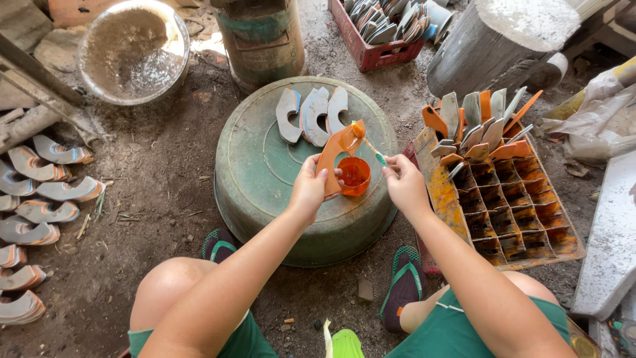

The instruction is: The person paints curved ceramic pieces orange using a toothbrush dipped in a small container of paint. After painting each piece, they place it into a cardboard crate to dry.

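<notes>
My left hand (309, 187) holds a curved metal blade (336, 151) coated in orange paint, upright over an overturned green basin (265, 172). My right hand (404, 184) grips a small brush (372, 151) whose tip touches the blade's upper end. A small cup of orange paint (355, 175) stands on the basin just below the blade. Three unpainted grey blades (311, 114) lie side by side on the far part of the basin.
An orange-stained crate with compartments (510, 205) at my right holds several blades. A red crate of blades (384, 26) stands at the back. More blades (40, 192) lie on the dirt at left. A metal bowl (132, 50), a drum (262, 36) and a log (497, 40) stand behind.
</notes>
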